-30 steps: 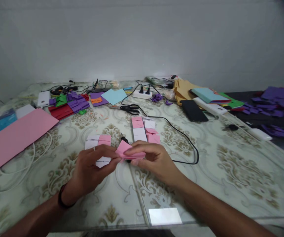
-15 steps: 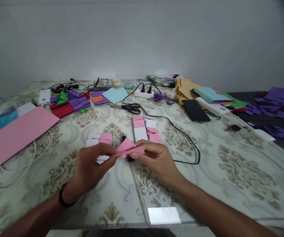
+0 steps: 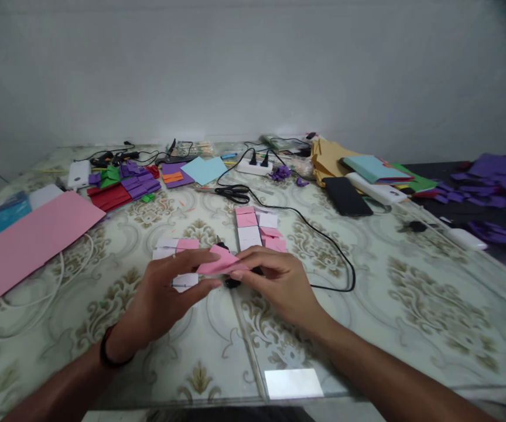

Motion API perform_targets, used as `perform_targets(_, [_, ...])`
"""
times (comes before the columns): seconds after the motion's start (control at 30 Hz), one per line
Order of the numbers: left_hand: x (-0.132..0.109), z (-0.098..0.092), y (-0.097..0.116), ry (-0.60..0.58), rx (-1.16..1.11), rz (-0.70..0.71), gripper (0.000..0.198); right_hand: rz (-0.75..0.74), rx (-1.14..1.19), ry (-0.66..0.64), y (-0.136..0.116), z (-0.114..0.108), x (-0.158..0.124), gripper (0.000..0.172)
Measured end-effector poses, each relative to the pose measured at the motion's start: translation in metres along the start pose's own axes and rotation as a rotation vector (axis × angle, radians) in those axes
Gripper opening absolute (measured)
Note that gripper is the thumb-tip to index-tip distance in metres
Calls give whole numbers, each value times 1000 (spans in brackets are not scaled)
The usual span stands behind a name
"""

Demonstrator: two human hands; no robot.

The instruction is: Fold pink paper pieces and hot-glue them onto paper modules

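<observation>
My right hand pinches a folded pink paper piece between thumb and fingers, above the table's middle. On the other side, my left hand has its thumb and forefinger apart; the forefinger lies along the paper's back edge and the thumb is clear of it. Part of a black tool shows beneath the paper, its kind hidden. Behind my right hand are folded pink and white paper pieces. More of them, white and pink, lie partly covered by my left hand.
Black-handled scissors lie beyond the hands, near a white power strip. A black cable loops at right, below a black phone. A long pink sheet lies at left. Purple, red and green papers are heaped farther back.
My left thumb has come away from the pink paper, so the left pinch has opened. The paper has tilted and shifted slightly left, while my right hand keeps its hold.
</observation>
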State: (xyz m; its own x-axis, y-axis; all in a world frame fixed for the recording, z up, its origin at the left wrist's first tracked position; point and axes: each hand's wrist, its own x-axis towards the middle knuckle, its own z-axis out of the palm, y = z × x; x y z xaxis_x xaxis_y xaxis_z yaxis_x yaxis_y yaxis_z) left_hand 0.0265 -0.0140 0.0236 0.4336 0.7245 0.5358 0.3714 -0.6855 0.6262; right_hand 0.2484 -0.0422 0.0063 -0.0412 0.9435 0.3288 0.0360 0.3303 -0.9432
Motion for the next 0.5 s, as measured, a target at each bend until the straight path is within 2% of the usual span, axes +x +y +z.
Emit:
perform_targets(0.1, [1,0,0,-63,13,120,18,-145,-87,-52,-1,0,-2,9])
perform_targets(0.2, [-1,0,1,-20,-12,145,6,-190,-100,-57,-1,-1,-3,13])
perform_targets(0.37, [-1,-3,10,91,33,165,9,-216,-67,18,-6,-2,-3,15])
perform_targets(0.5, [2,-3,15,21,-63,152,11,-235,-74,-14,-8,-1,-5,13])
